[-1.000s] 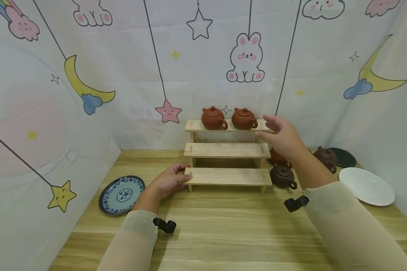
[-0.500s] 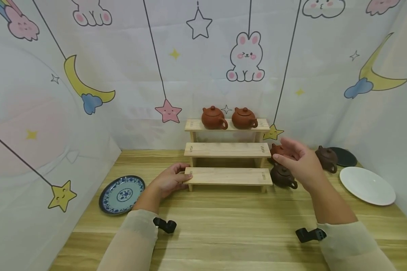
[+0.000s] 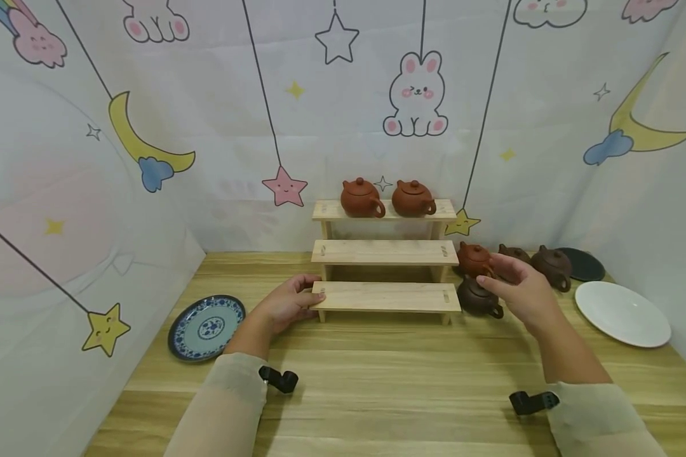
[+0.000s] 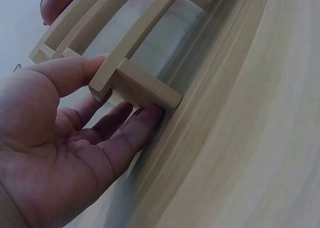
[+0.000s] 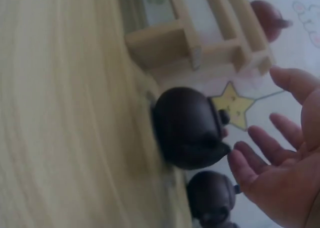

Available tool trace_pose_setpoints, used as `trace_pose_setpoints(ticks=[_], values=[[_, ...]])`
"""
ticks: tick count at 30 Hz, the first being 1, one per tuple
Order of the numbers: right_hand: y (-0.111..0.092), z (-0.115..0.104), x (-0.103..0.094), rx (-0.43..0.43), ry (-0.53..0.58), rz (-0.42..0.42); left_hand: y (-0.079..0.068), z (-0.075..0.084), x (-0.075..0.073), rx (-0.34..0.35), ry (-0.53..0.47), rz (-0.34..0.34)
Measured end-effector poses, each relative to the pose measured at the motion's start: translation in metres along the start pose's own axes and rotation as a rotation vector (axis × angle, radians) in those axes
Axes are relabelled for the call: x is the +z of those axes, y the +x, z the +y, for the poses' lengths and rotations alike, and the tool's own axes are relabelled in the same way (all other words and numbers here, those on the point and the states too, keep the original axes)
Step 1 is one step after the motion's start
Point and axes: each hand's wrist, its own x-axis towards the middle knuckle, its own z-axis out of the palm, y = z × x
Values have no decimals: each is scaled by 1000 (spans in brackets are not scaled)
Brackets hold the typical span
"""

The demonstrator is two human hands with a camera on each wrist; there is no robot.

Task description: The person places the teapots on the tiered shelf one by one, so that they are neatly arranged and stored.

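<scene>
My left hand (image 3: 286, 306) holds the left end of the lowest board of a three-tier wooden stand (image 3: 385, 296). In the left wrist view its thumb lies on the board and the fingers (image 4: 132, 140) reach beneath, beside the leg. Off the stand's right side, my right hand (image 3: 523, 289) hovers with fingers spread, holding nothing. Nearest to it are a reddish-brown teapot (image 3: 473, 259) and a dark brown teapot (image 3: 476, 297). The right wrist view shows a gap between the palm and the dark teapot (image 5: 185, 123). Two reddish teapots, one left (image 3: 360, 200) and one right (image 3: 413, 200), sit on the top tier.
Two more dark teapots, one (image 3: 514, 254) partly behind my fingers and another (image 3: 551, 266), stand farther right. Beyond them lie a black round plate (image 3: 582, 264) and a white plate (image 3: 623, 314). A blue-patterned plate (image 3: 208, 327) is at left. A printed cloth (image 3: 343, 114) hangs behind.
My right hand has come down from beside the top tier to the teapots right of the stand, with nothing in it. My left hand has kept its place on the lowest board.
</scene>
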Motion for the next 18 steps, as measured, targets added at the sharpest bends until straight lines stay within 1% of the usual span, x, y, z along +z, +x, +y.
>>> trace_pose_setpoints(ticks=[5, 8, 11, 14, 18], values=[[6, 16, 0, 57, -43, -25, 0, 0, 0, 1, 1, -3], [10, 25, 0, 73, -89, -40, 0, 0, 0, 1, -3, -3], [13, 32, 1, 84, -102, -63, 1, -1, 0, 0, -3, -3], [14, 36, 3, 95, -93, -90, 2, -2, -1, 1, -4, -4], [15, 39, 4, 97, -111, -111, 2, -1, -1, 1, -4, -5]])
